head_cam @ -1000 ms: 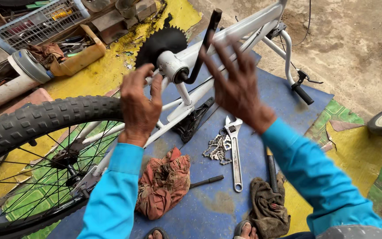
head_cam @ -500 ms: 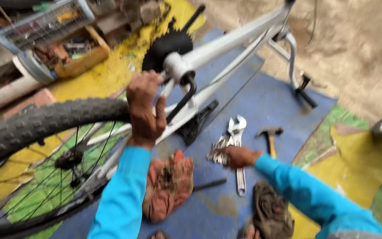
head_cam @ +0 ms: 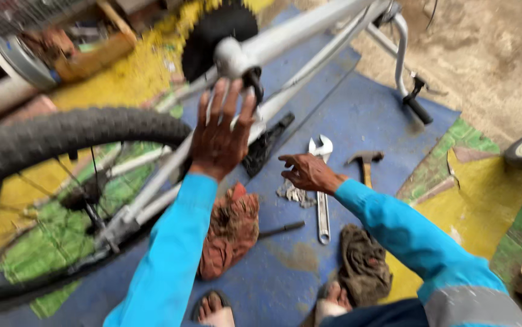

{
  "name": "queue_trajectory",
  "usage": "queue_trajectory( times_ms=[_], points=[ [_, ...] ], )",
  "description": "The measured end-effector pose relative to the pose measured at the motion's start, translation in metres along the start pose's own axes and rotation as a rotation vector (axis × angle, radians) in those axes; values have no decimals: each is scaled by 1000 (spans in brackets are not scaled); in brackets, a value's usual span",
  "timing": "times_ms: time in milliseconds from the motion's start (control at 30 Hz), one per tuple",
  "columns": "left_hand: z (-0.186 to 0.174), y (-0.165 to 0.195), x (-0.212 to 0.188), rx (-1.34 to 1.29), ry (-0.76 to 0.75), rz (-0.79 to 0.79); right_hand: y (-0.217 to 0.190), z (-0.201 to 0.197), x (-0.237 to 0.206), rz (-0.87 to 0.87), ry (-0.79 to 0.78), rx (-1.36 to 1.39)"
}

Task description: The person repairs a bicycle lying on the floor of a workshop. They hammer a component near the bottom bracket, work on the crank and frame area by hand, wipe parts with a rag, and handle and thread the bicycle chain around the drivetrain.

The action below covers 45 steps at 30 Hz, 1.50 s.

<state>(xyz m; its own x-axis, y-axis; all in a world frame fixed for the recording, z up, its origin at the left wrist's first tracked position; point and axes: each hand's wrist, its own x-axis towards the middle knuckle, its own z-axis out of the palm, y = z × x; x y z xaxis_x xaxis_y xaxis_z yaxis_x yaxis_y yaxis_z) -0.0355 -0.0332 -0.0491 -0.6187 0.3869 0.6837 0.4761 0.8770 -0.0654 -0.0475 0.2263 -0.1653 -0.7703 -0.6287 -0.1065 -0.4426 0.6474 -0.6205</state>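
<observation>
The left hand (head_cam: 221, 136) lies open, fingers spread, flat on the white bike frame (head_cam: 309, 27) just below its crank hub (head_cam: 232, 57); the right hand (head_cam: 306, 172) hovers low, fingers loosely curled and holding nothing, just above a small heap of chain (head_cam: 289, 194) on the blue mat (head_cam: 364, 115); beside it lie a wrench (head_cam: 321, 181) and a hammer (head_cam: 365, 162) (the frame stands upside down, tyre (head_cam: 61, 139) at left).

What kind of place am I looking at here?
Probably an informal bicycle repair spot on open ground: a white bike frame lies on a blue mat, with an adjustable wrench and a hammer beside it, and bare dirt beyond.
</observation>
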Motion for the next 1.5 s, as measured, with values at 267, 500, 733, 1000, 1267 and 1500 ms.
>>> queue_trajectory(
  times_ms=[267, 500, 733, 1000, 1267, 1500],
  points=[
    [49, 64, -85, -251, 60, -153, -22, 160, -23, -116, -332, -252],
    [29, 96, -191, -101, -306, -597, -57, 215, -10, -469, 388, 128],
    [46, 84, -199, -1195, -88, -1543, -49, 217, 37, -164, 415, -70],
    [44, 67, -188, -1114, 50, -1847, -86, 187, 21, -166, 112, 282],
    [19, 74, -151, -305, -129, -962, -68, 19, 63, 71, 130, 705],
    [-36, 48, 1, -252, 278, -557, -104, 22, 56, -152, 303, 791]
  ],
)
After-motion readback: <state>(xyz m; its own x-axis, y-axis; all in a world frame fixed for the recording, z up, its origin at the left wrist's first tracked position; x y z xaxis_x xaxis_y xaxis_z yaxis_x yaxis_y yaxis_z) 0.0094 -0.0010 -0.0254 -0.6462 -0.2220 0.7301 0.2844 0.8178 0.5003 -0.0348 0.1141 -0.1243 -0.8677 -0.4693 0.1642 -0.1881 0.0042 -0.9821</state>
